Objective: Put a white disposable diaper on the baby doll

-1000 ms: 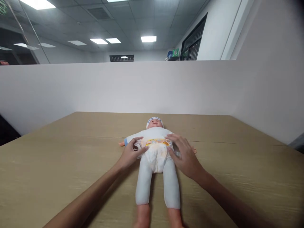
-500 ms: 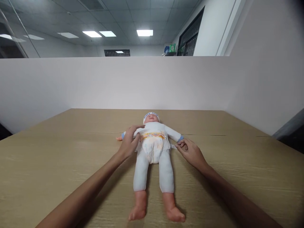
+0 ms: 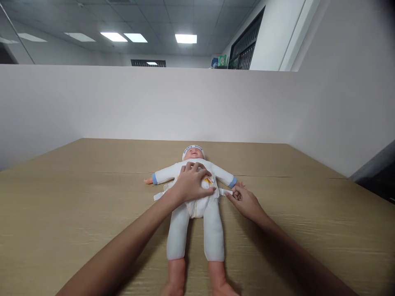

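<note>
The wood-grained table (image 3: 77, 205) is bounded at its far edge by a white partition (image 3: 185, 102). Above that, lit panels (image 3: 185, 38) are set into a tiled ceiling (image 3: 203, 14); a green item (image 3: 222, 60) is seen beside a dark-barred window (image 3: 247, 45).

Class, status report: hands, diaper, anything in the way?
Left hand spread over front of diaper. Right hand pinching diaper tab. Doll lying face-up, diaper partly hidden by left hand.

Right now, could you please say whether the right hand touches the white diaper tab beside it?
Touching: in the head view, the right hand pinches the outer end of the white tab, which stretches sideways from the diaper.
</note>
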### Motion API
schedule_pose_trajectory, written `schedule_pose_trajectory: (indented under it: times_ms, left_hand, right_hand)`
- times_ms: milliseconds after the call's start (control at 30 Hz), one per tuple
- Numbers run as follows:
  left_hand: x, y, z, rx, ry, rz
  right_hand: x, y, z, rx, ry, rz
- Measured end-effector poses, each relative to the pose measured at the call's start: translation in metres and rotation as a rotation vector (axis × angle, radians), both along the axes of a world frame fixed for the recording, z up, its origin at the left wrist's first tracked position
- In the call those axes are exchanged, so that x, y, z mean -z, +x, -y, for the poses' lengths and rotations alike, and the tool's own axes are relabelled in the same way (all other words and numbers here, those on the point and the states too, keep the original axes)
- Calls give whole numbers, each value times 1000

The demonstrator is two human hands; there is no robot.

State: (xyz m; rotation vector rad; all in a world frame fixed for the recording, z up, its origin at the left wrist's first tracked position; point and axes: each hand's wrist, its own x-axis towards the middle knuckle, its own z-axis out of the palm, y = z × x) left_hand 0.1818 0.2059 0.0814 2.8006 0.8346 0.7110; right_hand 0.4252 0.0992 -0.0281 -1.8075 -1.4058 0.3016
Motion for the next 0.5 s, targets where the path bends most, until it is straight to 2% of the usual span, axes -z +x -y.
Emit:
schedule_pose_trajectory:
  times_ms: [200, 367, 500]
  left_hand:
    - [1, 0, 3, -3, -15, 22]
    - [5, 1, 3, 13, 21, -3]
    - [7, 1, 1, 6, 27, -7]
  right_hand:
    - [-38, -16, 3, -73, -2, -115]
    - [-68, -47, -32, -142, 9, -155]
    - [-74, -69, -55, -225, 24, -165]
